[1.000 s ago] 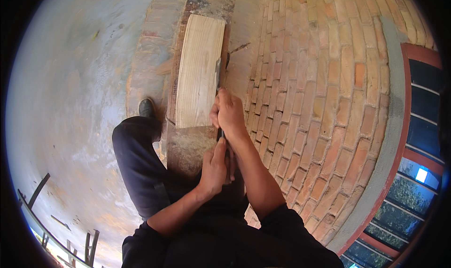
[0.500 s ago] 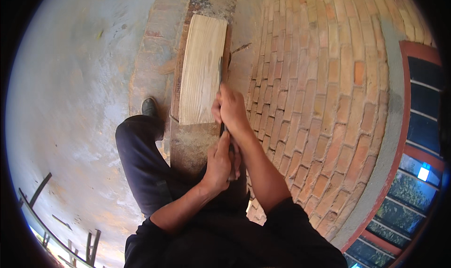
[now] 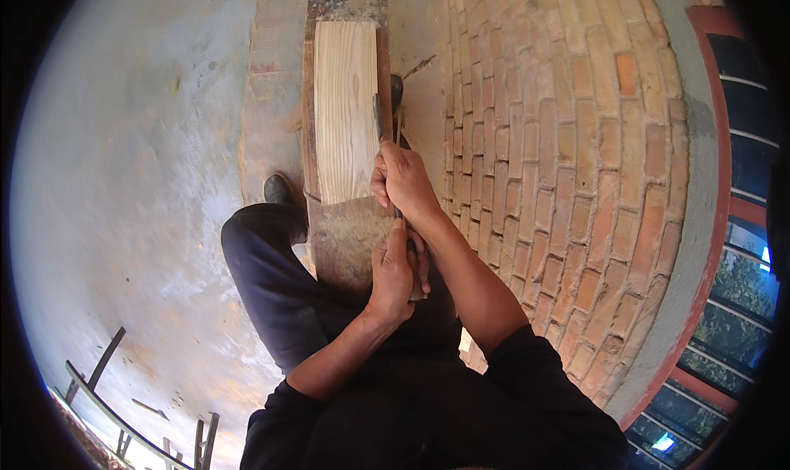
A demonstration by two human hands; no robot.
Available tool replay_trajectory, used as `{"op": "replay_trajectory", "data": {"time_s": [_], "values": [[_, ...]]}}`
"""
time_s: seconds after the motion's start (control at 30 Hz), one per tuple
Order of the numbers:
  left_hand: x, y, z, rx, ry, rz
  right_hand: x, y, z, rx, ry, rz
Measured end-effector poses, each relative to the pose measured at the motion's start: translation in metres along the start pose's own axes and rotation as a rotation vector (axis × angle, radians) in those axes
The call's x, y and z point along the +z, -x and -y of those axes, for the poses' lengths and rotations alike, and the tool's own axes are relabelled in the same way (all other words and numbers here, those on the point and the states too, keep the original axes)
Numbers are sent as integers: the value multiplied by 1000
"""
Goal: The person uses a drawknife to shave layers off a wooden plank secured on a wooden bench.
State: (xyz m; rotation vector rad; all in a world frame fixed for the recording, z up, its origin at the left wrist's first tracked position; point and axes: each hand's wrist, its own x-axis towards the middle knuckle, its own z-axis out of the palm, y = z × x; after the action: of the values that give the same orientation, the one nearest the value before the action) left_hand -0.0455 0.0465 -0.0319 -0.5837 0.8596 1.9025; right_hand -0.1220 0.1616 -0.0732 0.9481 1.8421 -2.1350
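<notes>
Head view: left hand (image 3: pixel 393 277) is holding near end of dark slender tool (image 3: pixel 378 119), grip narrow; right hand (image 3: pixel 402 179) is gripping it farther forward. Tool's far end is running along right edge of pale board (image 3: pixel 346 112); board is lying on tabletop (image 3: pixel 346 233).

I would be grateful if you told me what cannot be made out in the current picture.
All in the head view:
1. Handle of the long tool: mostly covered by the left hand.
2. Part of its shaft: covered by the right hand.
3. Its contact with the pale board: too small to tell.
4. Far end of the bench: cut off by the top edge.
</notes>
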Motion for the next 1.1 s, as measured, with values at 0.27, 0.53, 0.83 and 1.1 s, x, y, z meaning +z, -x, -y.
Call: {"op": "replay_trajectory", "data": {"time_s": [0.27, 0.53, 0.83, 1.1], "values": [[-2, 3, -2, 20, -71, -34, 2, 9, -3, -15, -45, -5], [19, -35, -31, 73, -126, -28, -7, -39, 17, -60, -78, -17], [6, -20, -12, 36, -135, -23, -5, -11, 7, -91, 117, -88], [-1, -16, -6, 99, -134, -35, -2, -7, -8, -108, 175, -66]]}}
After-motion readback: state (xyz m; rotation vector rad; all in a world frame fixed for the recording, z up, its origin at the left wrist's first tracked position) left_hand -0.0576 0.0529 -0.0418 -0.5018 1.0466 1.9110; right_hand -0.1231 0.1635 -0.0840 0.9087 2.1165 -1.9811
